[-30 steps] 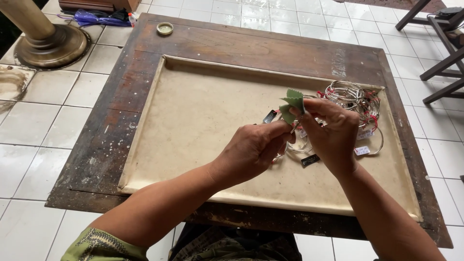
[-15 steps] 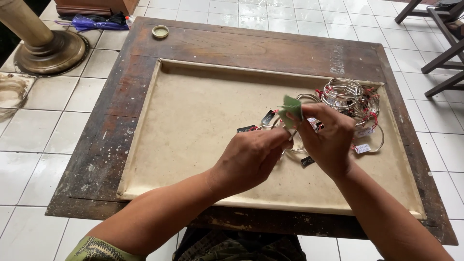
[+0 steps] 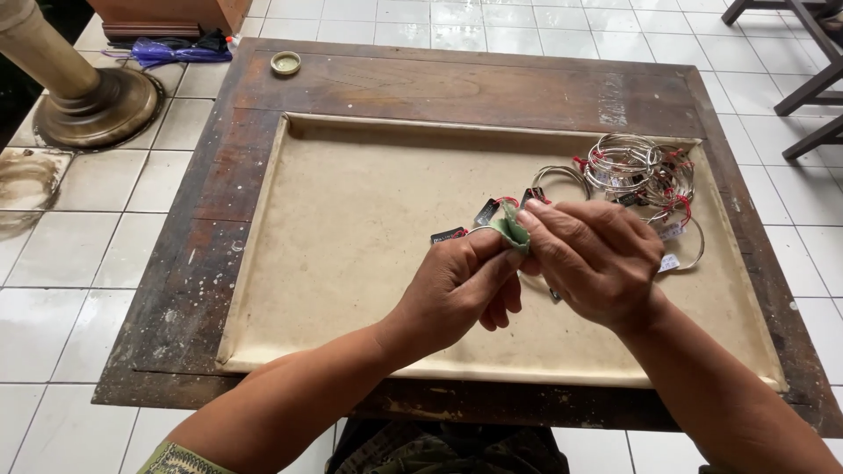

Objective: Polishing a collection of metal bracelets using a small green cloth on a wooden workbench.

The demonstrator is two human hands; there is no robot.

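My left hand (image 3: 457, 285) and my right hand (image 3: 597, 259) meet over the beige mat (image 3: 351, 228) of a low wooden table (image 3: 439, 83). Between their fingertips they pinch a small green cloth (image 3: 512, 230), wrapped around a thin silver bangle (image 3: 474, 233) that is mostly hidden by the hands. Small dark tags on red thread (image 3: 487, 211) hang by it. A pile of silver bangles (image 3: 637, 171) with red ties and tags lies on the mat just beyond my right hand.
A small round tin lid (image 3: 285, 62) sits at the table's far left corner. On the tiled floor stand a brass pedestal base (image 3: 92, 105) and a blue plastic bag (image 3: 176, 51) at the left. Dark chair legs (image 3: 812, 75) stand at the far right.
Both hands have shifted slightly lower and left in view, and the green cloth is now folded tighter between the fingertips. The bangle pile has stayed put.
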